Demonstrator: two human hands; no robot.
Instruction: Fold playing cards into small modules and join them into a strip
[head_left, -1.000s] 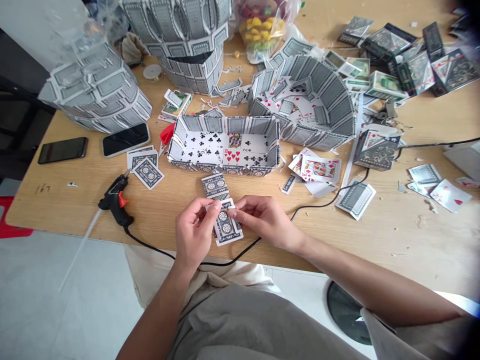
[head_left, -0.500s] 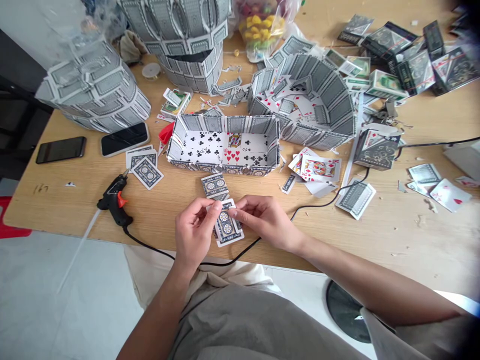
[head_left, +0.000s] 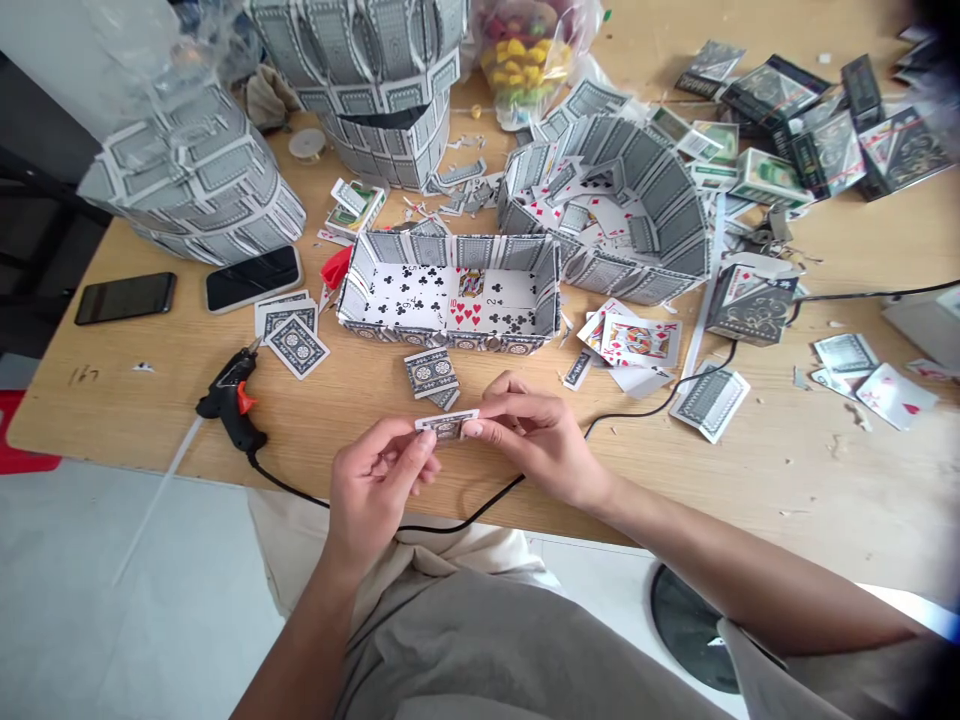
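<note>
Pinching a narrow piece of playing card (head_left: 448,426) between them, the left hand (head_left: 377,490) and right hand (head_left: 537,447) hover just above a light wooden table (head_left: 142,420). Each hand grasps one end with thumb and fingertips, a hold that appears to keep the blue-patterned piece level and steady. Directly ahead lies a small stack of matching cards (head_left: 430,373), with a sliver of card (head_left: 445,399) just beside it. Beyond stands an open rectangular tray (head_left: 450,250) built from cards, patterned backs outward and faces inward, so its floor shows a nine of clubs, a ten of hearts (head_left: 465,313), a king and a two of clubs. To the left, a black glue gun (head_left: 232,405) with an orange trigger lies on its side, its cord (head_left: 296,488) trailing beneath the hands. Two phones (head_left: 253,278) rest farther left. Packaged card decks (head_left: 772,90) at upper right carry labels too small to read.
</note>
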